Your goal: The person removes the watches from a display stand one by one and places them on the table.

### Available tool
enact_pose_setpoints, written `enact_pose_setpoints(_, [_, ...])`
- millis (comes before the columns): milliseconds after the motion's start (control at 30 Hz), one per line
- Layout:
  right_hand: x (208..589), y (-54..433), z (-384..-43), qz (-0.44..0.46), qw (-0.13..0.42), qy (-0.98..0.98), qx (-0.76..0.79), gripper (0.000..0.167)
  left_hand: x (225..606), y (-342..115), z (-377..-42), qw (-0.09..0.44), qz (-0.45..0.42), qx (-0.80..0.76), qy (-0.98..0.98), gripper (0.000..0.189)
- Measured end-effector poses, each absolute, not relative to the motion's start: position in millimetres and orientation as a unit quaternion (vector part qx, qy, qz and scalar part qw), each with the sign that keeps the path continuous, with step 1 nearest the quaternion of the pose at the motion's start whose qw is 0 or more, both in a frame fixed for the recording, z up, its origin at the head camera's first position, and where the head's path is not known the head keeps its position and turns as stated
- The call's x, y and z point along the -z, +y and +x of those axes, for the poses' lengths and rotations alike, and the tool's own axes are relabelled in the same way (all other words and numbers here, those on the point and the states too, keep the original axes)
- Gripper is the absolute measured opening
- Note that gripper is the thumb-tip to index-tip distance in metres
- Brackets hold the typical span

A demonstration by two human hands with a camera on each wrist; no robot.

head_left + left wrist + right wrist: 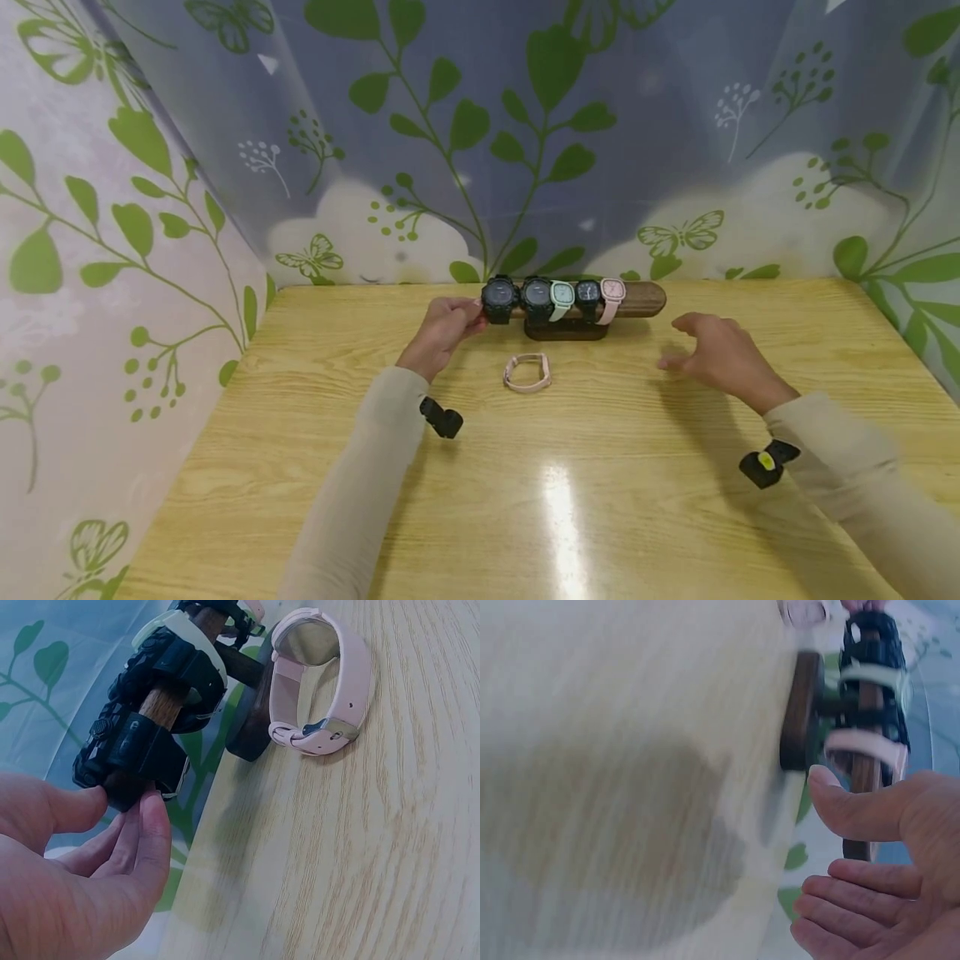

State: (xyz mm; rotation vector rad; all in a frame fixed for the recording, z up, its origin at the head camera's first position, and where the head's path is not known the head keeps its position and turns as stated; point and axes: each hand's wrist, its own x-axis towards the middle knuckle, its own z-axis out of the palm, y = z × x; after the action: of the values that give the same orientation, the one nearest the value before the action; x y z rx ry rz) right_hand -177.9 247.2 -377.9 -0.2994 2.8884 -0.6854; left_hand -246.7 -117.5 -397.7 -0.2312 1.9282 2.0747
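Note:
A dark wooden watch stand (645, 298) carries several watches along its bar. At its left end my left hand (444, 327) pinches the bar's tip between thumb and fingers, right beside a black watch (139, 746). A second black watch (536, 293), a mint green watch (561, 297), a small black square watch (588, 293) and a pink watch (612, 292) follow to the right. My right hand (723, 354) holds nothing and hovers off the stand's right end, thumb and fingers spread apart in the right wrist view.
A buckled pale pink watch (527, 386) lies on its side on the wooden table (480, 500), in front of the stand. Behind the stand hangs a patterned curtain (637, 192) with green leaves. Another leaf-patterned cloth (150, 275) borders the table at left.

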Motion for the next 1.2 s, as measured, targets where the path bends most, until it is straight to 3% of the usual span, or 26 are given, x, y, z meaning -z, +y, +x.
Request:
enact_pose_setpoints(300, [370,256,-202,-0.080,0.060,0.969,0.225,0.081,399,-116,-249,0.145,-0.087,-0.722,0.671,0.035])
enact_pose_setpoints(667, [360,222,-222,-0.119,0.024,0.967,0.223,0.087,396,-116,-248,0.149,-0.082,-0.717,0.675,0.035])
enact_pose_setpoints(1200, [363,186,-235,-0.198,-0.022,0.952,0.234,0.062,398,-117,-248,0.141,-0.082,-0.715,0.680,0.034])
